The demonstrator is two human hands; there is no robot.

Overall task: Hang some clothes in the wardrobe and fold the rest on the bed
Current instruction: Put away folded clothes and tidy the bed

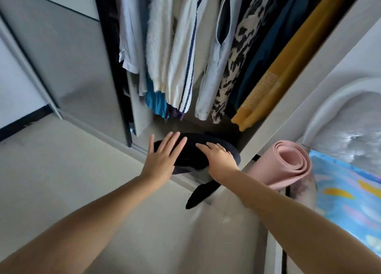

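I see my left hand (pixel 162 156) flat with fingers spread on a folded black garment (pixel 195 152) at the bottom of the open wardrobe (pixel 268 133). My right hand (pixel 218 158) lies flat on it too, fingers fairly straight. Clothes (pixel 185 57) hang above; a pink rolled mat (pixel 288 162) leans just beside.

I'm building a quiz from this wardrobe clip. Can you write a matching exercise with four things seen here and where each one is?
Things:
1. black folded garment
2. pink rolled mat
3. mustard-yellow garment
4. animal-print garment

Places:
A. hanging at the right end of the row
B. under both hands at the wardrobe's bottom edge
C. hanging between the pale denim and dark teal garments
D. outside the wardrobe, beside the bed

Pairs: 1-B, 2-D, 3-A, 4-C
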